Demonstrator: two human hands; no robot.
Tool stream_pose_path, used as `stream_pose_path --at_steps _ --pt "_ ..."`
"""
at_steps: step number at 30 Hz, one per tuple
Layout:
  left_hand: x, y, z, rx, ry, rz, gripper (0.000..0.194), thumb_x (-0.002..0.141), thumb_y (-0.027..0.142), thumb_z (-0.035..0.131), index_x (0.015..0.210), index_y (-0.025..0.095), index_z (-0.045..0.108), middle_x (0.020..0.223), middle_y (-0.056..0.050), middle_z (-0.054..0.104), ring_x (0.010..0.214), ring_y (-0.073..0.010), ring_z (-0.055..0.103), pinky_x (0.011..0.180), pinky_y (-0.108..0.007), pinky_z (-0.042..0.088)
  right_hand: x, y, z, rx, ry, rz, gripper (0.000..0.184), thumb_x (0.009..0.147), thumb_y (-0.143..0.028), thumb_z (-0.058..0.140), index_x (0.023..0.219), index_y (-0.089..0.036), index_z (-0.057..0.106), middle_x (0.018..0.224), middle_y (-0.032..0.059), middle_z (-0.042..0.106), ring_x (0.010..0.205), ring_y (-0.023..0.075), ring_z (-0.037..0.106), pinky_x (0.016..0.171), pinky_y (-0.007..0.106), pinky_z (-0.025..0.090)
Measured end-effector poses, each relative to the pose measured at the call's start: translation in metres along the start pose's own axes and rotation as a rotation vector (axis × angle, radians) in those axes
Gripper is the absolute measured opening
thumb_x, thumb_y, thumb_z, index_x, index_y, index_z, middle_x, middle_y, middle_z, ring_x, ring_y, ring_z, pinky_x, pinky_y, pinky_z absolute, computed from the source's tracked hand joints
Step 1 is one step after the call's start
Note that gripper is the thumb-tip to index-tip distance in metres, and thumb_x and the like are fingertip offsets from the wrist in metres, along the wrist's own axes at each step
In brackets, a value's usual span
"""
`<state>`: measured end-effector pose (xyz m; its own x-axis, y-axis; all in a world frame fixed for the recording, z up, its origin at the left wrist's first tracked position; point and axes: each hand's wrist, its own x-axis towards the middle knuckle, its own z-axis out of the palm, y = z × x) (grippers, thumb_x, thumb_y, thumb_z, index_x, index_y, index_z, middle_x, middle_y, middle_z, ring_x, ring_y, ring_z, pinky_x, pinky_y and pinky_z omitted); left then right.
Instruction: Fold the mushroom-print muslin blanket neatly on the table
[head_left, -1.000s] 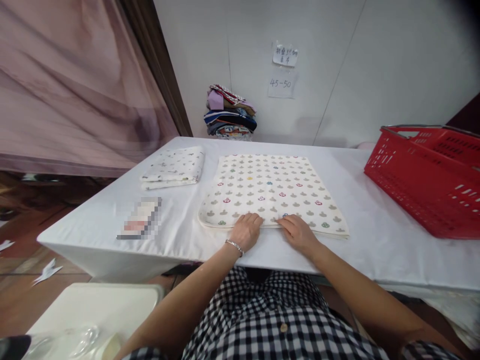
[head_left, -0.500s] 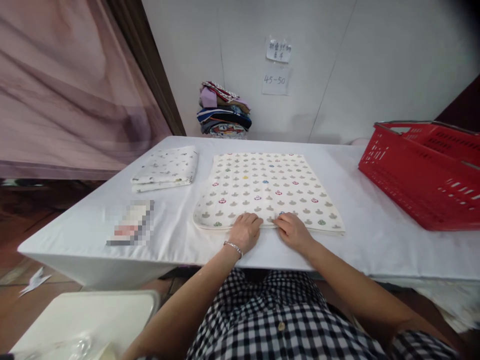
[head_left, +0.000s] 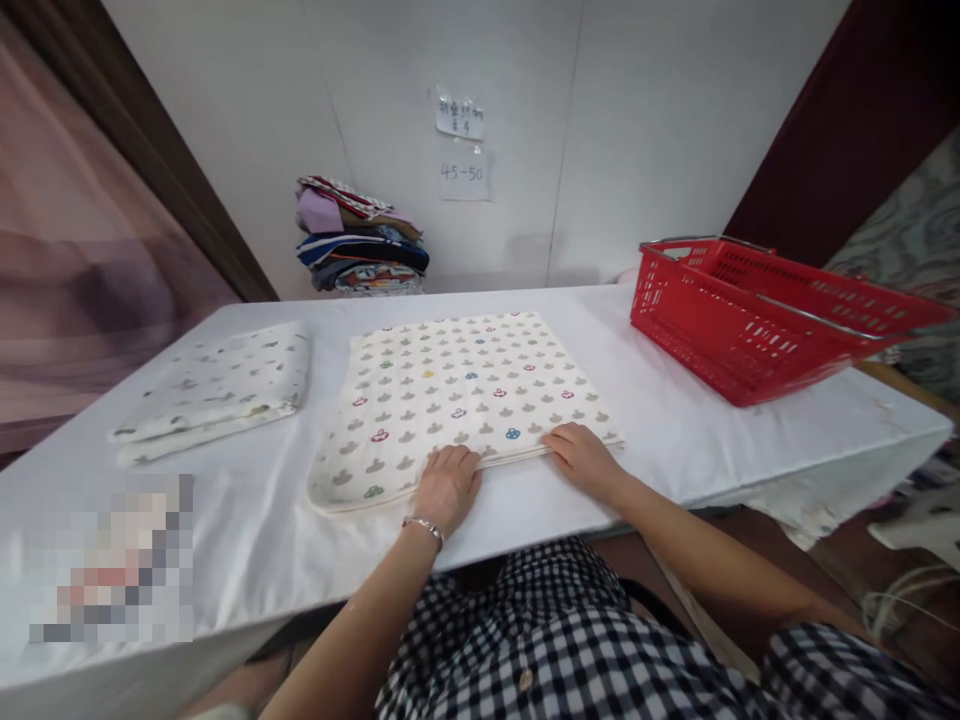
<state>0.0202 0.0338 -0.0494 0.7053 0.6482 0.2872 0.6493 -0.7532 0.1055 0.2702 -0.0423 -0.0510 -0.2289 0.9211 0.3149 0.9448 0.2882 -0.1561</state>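
The printed cloth (head_left: 450, 385) lies on the counter (head_left: 517, 515), probably light and floppy, best held along its layered near edge. The left hand (head_left: 448, 488) at its six o'clock and right hand (head_left: 587, 462) at four touch that edge; whether they pinch, I cannot tell.

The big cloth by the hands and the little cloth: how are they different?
The big cloth covers more of the table than the little cloth. The big cloth has rows of shapes, mostly grey, some coloured; the little cloth has scattered marks. The left hand and right hand touch the big cloth's near edge; neither touches the little cloth. Both are pale, patterned and lie on the table.
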Motion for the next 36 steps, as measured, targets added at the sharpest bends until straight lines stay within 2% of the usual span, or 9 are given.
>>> stream_pose_path --at_steps 4,7,11,15,17,23,30,32,36 --pt "0.000 -0.001 0.000 0.004 0.014 0.016 0.014 0.082 0.018 0.049 0.090 0.020 0.060 0.089 -0.006 0.061 0.087 -0.0233 0.053 0.077 -0.039 0.042 -0.026 0.025 -0.011 0.024 0.020 0.026 0.024 0.086 -0.017 0.047 0.105 -0.018 0.061 0.103 0.0086 0.061 0.096 0.0210 0.052 0.084 0.036 0.041" --pt "0.000 -0.002 0.001 0.016 0.028 0.030 0.015 0.082 0.019 0.049 0.091 0.020 0.061 0.090 -0.006 0.061 0.088 -0.0235 0.053 0.078 -0.039 0.042 -0.047 0.045 -0.020 0.071 0.100 0.101 0.022 0.084 -0.018 0.048 0.099 -0.020 0.063 0.104 0.0079 0.062 0.098 0.0207 0.054 0.087 0.037 0.042" --pt "-0.002 -0.002 0.001 0.010 0.036 0.032 0.017 0.084 0.020 0.047 0.093 0.019 0.061 0.091 -0.006 0.062 0.088 -0.0233 0.052 0.079 -0.038 0.042 -0.068 0.067 -0.032 0.147 0.234 0.500 0.019 0.083 -0.022 0.049 0.094 -0.018 0.063 0.096 0.0066 0.065 0.090 0.0194 0.058 0.081 0.034 0.046" --pt "-0.002 -0.003 0.000 -0.007 0.028 0.016 0.018 0.084 0.020 0.047 0.095 0.020 0.062 0.093 -0.006 0.062 0.089 -0.0230 0.052 0.080 -0.037 0.041 -0.067 0.073 -0.040 0.472 0.081 1.026 0.029 0.083 -0.030 0.053 0.106 -0.014 0.058 0.073 0.0028 0.066 0.056 0.0119 0.058 0.054 0.024 0.048" --pt "-0.002 -0.003 -0.001 -0.010 0.027 0.010 0.018 0.084 0.020 0.047 0.094 0.020 0.062 0.092 -0.006 0.062 0.089 -0.0228 0.052 0.080 -0.037 0.041 -0.058 0.072 -0.042 0.660 0.029 1.160 0.038 0.084 -0.032 0.055 0.116 -0.011 0.052 0.065 0.0014 0.064 0.045 0.0102 0.054 0.044 0.022 0.045" --pt "-0.003 -0.002 0.000 -0.046 0.024 -0.003 0.018 0.083 0.019 0.048 0.094 0.020 0.062 0.092 -0.006 0.061 0.090 -0.0224 0.052 0.081 -0.037 0.040 -0.039 0.066 -0.042 0.758 0.001 1.208 0.050 0.079 -0.028 0.063 0.122 -0.010 0.046 0.054 -0.0034 0.056 0.043 0.0119 0.054 0.040 0.023 0.045" --pt "-0.006 0.000 0.001 -0.086 0.023 -0.027 0.015 0.081 0.017 0.050 0.091 0.020 0.062 0.090 -0.005 0.060 0.089 -0.0211 0.051 0.080 -0.037 0.040 -0.040 0.058 -0.042 1.027 0.025 1.252 0.052 0.085 -0.037 0.053 0.130 -0.016 0.037 0.053 -0.0061 0.050 0.042 0.0110 0.052 0.039 0.022 0.044" --pt "-0.006 -0.001 0.002 -0.087 0.026 -0.025 0.015 0.081 0.016 0.050 0.090 0.020 0.061 0.090 -0.004 0.060 0.089 -0.0208 0.051 0.081 -0.037 0.040 -0.040 0.059 -0.041 0.980 0.002 1.246 0.059 0.086 -0.042 0.051 0.135 -0.017 0.032 0.052 -0.0063 0.050 0.041 0.0118 0.052 0.038 0.022 0.043" --pt "-0.007 -0.001 0.003 -0.090 0.031 -0.025 0.016 0.080 0.015 0.051 0.091 0.020 0.061 0.090 -0.004 0.060 0.089 -0.0206 0.051 0.082 -0.037 0.040 -0.039 0.068 -0.036 0.683 -0.067 1.165 0.065 0.085 -0.043 0.050 0.140 -0.017 0.027 0.051 -0.0057 0.050 0.037 0.0133 0.051 0.035 0.023 0.039"
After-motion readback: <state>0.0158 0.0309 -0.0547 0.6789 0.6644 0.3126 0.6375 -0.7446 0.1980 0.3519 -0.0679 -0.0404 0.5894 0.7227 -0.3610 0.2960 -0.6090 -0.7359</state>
